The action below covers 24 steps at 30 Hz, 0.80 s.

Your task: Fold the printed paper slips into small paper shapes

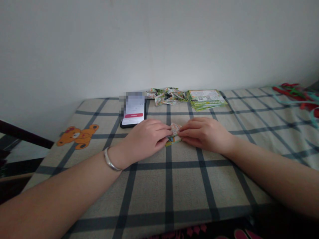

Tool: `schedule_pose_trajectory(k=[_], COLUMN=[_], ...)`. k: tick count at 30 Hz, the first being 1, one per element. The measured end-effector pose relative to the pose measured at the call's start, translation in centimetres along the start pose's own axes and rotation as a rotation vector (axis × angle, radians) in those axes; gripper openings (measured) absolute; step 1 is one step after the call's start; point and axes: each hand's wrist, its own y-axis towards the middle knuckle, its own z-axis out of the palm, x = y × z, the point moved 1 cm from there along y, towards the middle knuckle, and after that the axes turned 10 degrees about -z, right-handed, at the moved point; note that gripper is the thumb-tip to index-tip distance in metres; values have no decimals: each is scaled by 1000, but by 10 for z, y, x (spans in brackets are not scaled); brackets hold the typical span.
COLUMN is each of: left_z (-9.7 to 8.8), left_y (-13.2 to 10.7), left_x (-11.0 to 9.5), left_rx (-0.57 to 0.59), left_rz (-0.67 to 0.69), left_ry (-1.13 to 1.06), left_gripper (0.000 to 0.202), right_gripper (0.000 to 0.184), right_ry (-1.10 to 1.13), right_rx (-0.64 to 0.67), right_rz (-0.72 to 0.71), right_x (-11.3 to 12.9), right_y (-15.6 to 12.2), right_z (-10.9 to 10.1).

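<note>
A small folded piece of printed paper (174, 135), white with green and yellow, lies low over the table between my hands. My left hand (151, 136) has its fingers closed on the paper's left side, and a silver bangle circles that wrist. From the other side, my right hand (203, 134) pinches the paper's right edge between thumb and fingers. Part of the paper is hidden under my fingertips. Behind my hands sits a group of folded printed papers (171, 96). To their right is a stack of flat green-and-white leaflets (207, 98).
A phone (134, 111) with a lit screen lies beyond my left hand. The checked tablecloth (149, 196) bears an orange bear picture (77, 136) at left. Red and teal stringy items (295, 94) lie at far right. A wall (159, 43) borders the table's back.
</note>
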Motion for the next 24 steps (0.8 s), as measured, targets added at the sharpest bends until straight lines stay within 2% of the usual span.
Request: schedule_pose_trajectory(k=[15, 20, 24], left_z=[-1, -5, -4], left_y=[2, 4, 4], left_x=[5, 2, -1], left_rx=[71, 80, 88], left_rz=[18, 29, 6], left_ry=[-100, -80, -102], left_gripper=[25, 37, 27], right_gripper=[25, 25, 23], right_ry=[-94, -104, -113], right_rx=[35, 65, 50], right_rz=[101, 98, 97], right_x=[21, 24, 25], right_y=[8, 9, 9], right_z=[0, -2, -2])
